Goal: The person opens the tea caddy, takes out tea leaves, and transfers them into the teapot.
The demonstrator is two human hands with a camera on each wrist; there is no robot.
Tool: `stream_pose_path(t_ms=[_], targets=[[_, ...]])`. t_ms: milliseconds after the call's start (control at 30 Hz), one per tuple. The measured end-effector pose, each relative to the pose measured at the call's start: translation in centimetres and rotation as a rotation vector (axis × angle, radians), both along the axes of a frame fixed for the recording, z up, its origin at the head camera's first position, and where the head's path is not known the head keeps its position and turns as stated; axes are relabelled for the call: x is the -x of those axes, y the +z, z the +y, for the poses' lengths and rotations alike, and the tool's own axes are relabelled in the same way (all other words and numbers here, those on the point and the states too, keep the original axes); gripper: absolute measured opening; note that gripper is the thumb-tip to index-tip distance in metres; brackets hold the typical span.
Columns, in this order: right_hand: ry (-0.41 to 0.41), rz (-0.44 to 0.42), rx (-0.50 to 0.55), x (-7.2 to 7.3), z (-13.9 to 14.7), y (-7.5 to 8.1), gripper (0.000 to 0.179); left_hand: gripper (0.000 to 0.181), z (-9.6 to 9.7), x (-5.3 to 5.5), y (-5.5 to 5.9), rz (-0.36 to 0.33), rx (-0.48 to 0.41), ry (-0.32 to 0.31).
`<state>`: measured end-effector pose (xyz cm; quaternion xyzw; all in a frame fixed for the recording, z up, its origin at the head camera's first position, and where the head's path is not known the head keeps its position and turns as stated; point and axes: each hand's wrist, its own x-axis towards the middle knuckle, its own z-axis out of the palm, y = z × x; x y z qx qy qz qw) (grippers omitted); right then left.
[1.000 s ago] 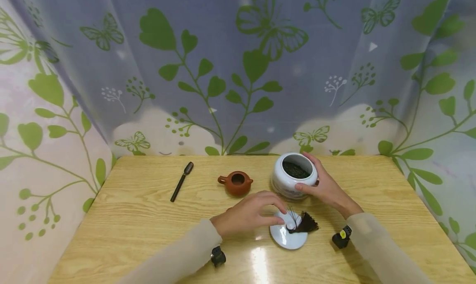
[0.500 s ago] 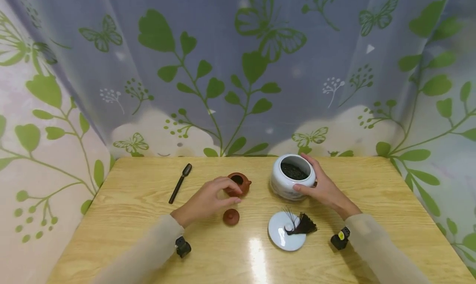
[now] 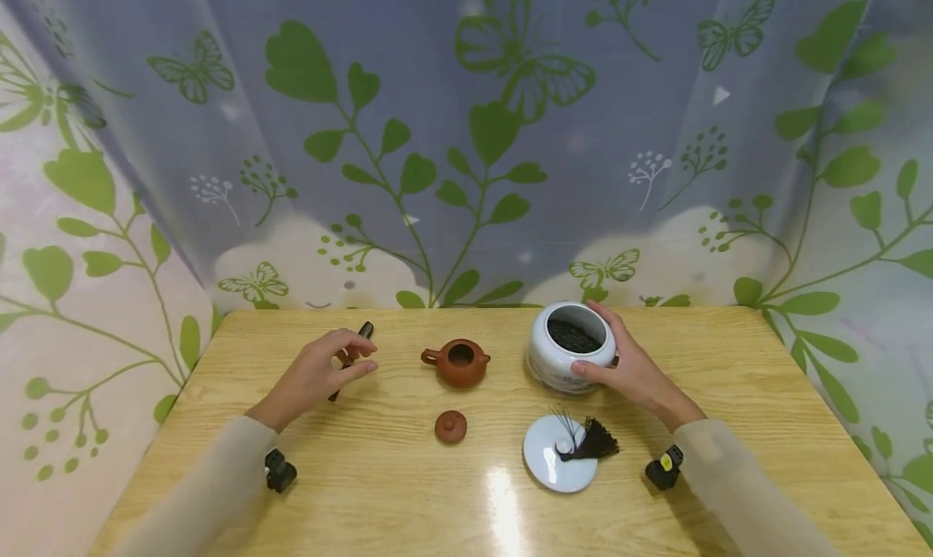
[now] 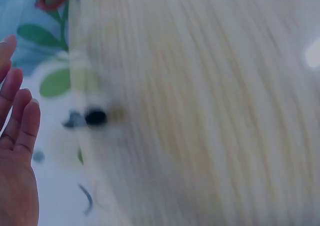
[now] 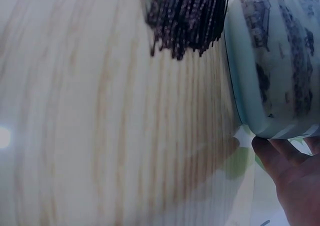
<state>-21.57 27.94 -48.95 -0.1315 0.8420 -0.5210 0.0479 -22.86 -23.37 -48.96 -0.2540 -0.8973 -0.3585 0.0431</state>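
Note:
My right hand [image 3: 632, 372] holds a white porcelain jar [image 3: 543, 361] by its right side, thumb at the front of the rim. Dark tea leaves [image 3: 572, 336] lie inside it. The right wrist view shows the jar's patterned wall [image 5: 275, 61] with fingers [image 5: 285, 161] against it. My left hand [image 3: 309, 379] hovers at a dark slim tea scoop [image 3: 367, 329], fingers loosely bent and thumb apart. The hand covers the scoop's middle. In the left wrist view the scoop [image 4: 95, 117] is blurred, apart from the extended fingers [image 4: 25, 121].
A small brown clay teapot [image 3: 466, 372] stands lidless between the hands, its round lid [image 3: 450, 427] in front of it. The jar's white lid [image 3: 557, 468], with a dark tassel [image 3: 599, 440], lies before the jar. A patterned curtain [image 3: 408, 241] hangs behind the wooden table [image 3: 379, 492].
My left hand has moved left from above the white lid, past the teapot, to the tea scoop. The right hand has stayed on the jar.

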Motion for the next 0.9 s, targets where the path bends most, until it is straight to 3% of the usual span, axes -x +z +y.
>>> stream_pose_path(t_ms=[300, 567, 900], targets=[[-0.008, -0.004, -0.002, 0.2, 0.1, -0.2, 0.109, 0.025, -3.4, 0.2, -1.1, 0.008, 0.039, 0.067], [-0.008, -0.008, -0.005, 0.3, 0.1, -0.3, 0.109, 0.025, -4.4, -0.1, -1.6, -0.059, 0.096, 0.093], [-0.001, -0.006, -0.009, 0.3, 0.1, -0.3, 0.109, 0.026, -4.9, 0.0, -2.0, -0.127, 0.145, 0.077]])
